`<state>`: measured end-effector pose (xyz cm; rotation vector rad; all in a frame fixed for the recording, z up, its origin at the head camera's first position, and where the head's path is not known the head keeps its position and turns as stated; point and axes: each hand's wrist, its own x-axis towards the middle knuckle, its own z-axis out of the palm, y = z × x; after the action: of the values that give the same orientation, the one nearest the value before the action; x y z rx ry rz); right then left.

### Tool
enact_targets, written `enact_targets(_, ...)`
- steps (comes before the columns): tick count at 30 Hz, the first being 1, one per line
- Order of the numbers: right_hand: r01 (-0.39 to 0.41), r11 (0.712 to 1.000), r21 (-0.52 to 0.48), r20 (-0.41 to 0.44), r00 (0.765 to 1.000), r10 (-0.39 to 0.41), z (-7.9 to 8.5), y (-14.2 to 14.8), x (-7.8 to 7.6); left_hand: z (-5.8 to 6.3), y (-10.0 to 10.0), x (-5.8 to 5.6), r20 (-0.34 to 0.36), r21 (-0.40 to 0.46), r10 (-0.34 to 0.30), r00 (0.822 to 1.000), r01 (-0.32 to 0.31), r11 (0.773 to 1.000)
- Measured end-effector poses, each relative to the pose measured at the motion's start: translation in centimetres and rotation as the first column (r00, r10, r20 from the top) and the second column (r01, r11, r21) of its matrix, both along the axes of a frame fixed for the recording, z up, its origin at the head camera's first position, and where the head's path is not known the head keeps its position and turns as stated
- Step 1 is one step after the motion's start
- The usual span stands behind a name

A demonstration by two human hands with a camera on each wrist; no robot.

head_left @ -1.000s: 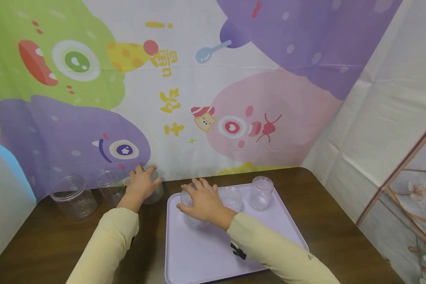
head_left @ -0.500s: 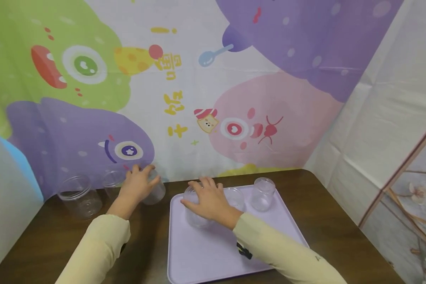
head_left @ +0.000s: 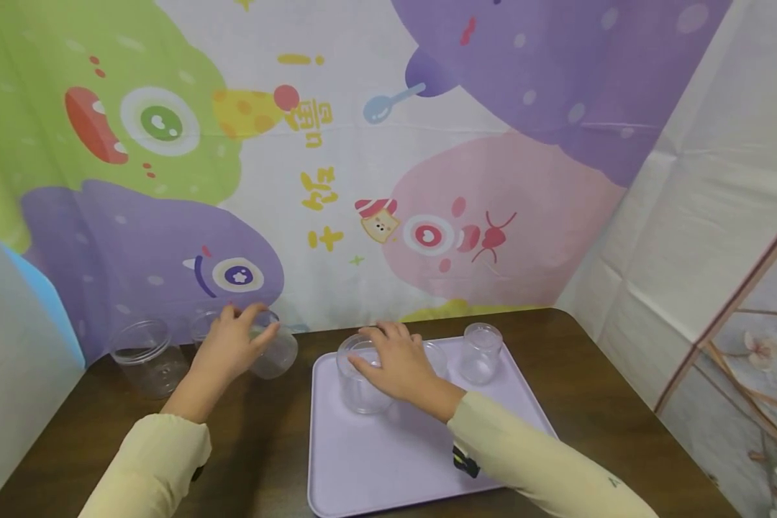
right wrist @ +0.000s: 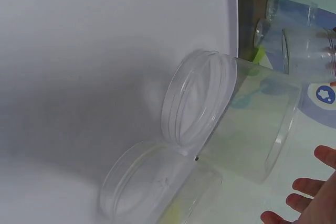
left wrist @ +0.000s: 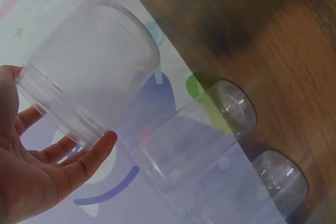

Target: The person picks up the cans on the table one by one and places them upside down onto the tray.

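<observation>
My left hand [head_left: 228,347] holds a clear plastic jar [head_left: 278,355] by its ridged rim, to the left of the tray. The left wrist view shows this jar [left wrist: 100,56] tilted, with thumb and fingers at the rim and its base facing the table. Over the lilac tray [head_left: 388,471], my right hand [head_left: 398,362] has its fingers spread above a wide clear jar [head_left: 361,392]. In the right wrist view the fingers are apart from that jar [right wrist: 252,121], whose ridged ring sits on the tray. A second wide jar [head_left: 437,354] stands beside it, partly hidden by the hand.
A smaller clear jar [head_left: 481,357] stands at the tray's back right corner. Two more clear jars stand on the brown table [head_left: 259,460] at the left, one large [head_left: 150,363] and one slimmer [left wrist: 194,135]. A cartoon-printed cloth [head_left: 337,288] hangs right behind the table.
My left hand has shifted left, and its jar now leans more. My right hand has drawn right, uncovering more of the wide jar on the tray. The head view has turned slightly left.
</observation>
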<state>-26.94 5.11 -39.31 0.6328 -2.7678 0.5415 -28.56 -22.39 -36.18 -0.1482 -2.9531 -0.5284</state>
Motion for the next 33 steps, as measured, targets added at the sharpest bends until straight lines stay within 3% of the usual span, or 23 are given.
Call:
enact_targets(5,0.005,0.999,-0.034,-0.008,1.000,-0.005,0.0,0.8,0.4,0.3,-0.3,0.9,0.003,0.012,0.008,1.000,-0.008,1.000)
enact_targets(14,0.017,0.994,-0.103,-0.003,1.000,-0.017,0.4,2.6,1.3,0.4,-0.7,2.5,-0.059,0.070,0.008,0.998,-0.004,0.998)
enact_targets(26,0.025,0.977,-0.210,-0.015,0.999,-0.028,0.1,4.7,2.0,0.0,-0.8,4.4,-0.042,0.103,0.003,0.999,0.001,0.995)
enact_targets(33,0.028,0.969,-0.245,0.017,1.000,-0.025,1.0,5.6,2.7,0.0,-0.9,5.4,-0.014,0.152,0.002,1.000,0.000,0.988)
